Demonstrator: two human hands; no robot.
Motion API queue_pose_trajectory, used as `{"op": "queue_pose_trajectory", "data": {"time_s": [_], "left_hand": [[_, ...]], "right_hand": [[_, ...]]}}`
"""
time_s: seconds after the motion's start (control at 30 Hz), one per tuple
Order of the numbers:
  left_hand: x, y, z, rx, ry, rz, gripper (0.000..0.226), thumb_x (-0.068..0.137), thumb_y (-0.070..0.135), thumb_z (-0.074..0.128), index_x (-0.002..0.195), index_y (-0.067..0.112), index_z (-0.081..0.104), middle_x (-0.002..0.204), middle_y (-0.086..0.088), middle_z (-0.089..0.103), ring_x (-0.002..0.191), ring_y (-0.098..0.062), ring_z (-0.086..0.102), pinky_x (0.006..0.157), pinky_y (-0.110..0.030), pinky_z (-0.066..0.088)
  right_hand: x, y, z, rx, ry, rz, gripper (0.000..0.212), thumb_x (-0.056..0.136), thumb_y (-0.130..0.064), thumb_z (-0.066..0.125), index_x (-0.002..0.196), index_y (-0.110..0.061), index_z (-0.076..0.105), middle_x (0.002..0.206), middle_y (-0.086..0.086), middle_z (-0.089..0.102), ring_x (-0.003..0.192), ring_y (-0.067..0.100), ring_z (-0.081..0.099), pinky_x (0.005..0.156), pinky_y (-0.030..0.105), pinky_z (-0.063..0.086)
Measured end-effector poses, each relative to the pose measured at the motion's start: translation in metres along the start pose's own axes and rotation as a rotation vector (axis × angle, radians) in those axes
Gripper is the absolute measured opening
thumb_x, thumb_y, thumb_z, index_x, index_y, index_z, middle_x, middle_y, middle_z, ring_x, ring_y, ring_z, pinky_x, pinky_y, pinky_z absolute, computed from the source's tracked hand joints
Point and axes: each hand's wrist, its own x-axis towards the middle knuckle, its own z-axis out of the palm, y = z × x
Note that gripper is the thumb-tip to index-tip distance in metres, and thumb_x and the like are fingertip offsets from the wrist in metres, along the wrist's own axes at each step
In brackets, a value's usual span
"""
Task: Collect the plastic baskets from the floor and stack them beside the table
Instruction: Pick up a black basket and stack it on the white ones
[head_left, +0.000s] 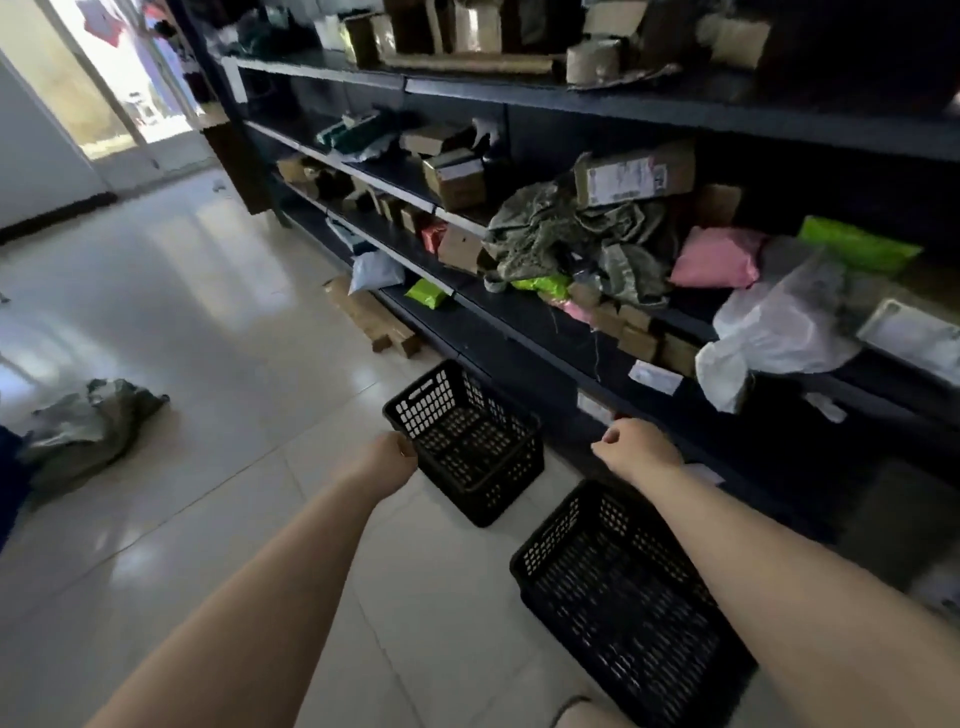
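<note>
Two black perforated plastic baskets stand on the pale tiled floor beside a dark shelf unit. The farther basket (467, 441) is tilted, and my left hand (390, 457) is closed on its near left rim. The nearer basket (618, 597) lies under my right forearm at the lower right. My right hand (631, 447) hovers above the gap between the baskets and the shelf front, fingers curled in with nothing in them. No table is in view.
A long dark shelf unit (571, 332) full of parcels, bags and boxes runs along the right. Cardboard pieces (371, 317) lie on the floor at its foot. A grey-green bag (88, 426) lies on the tiles at left. A bright doorway (135, 93) is at far left.
</note>
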Motion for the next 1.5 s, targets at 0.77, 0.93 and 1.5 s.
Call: {"op": "queue_pose_trajectory", "data": {"time_s": [0.77,0.93,1.5], "left_hand": [[0.291,0.010,0.420,0.561,-0.585,0.167,0.074,0.084,0.035,0.053,0.148,0.021,0.020,0.147,-0.012,0.035,0.132,-0.036,0.039,0.105,-0.046,0.038],[0.327,-0.027,0.491,0.477,-0.535,0.029,0.087,0.080,0.028,0.060,0.150,0.018,0.009,0.146,-0.021,0.036,0.126,-0.045,0.044,0.101,-0.049,0.042],[0.345,-0.036,0.470,0.360,-0.438,0.002,0.052,0.072,0.008,0.071,0.122,0.007,0.058,0.102,-0.020,0.066,0.082,-0.033,0.059,0.072,-0.036,0.050]], "right_hand": [[0.115,0.321,0.263,0.491,0.225,1.114,0.062,0.069,-0.032,0.072,0.123,-0.013,0.046,0.118,0.012,0.058,0.101,0.032,0.061,0.084,0.040,0.053],[0.151,0.375,0.315,0.379,0.243,1.224,0.091,0.072,-0.035,0.075,0.143,-0.015,0.023,0.142,0.013,0.035,0.128,0.036,0.042,0.103,0.049,0.040],[0.112,0.413,0.322,0.560,0.293,1.358,0.065,0.072,-0.021,0.073,0.129,-0.010,0.045,0.125,0.017,0.050,0.099,0.032,0.057,0.096,0.043,0.049]]}}
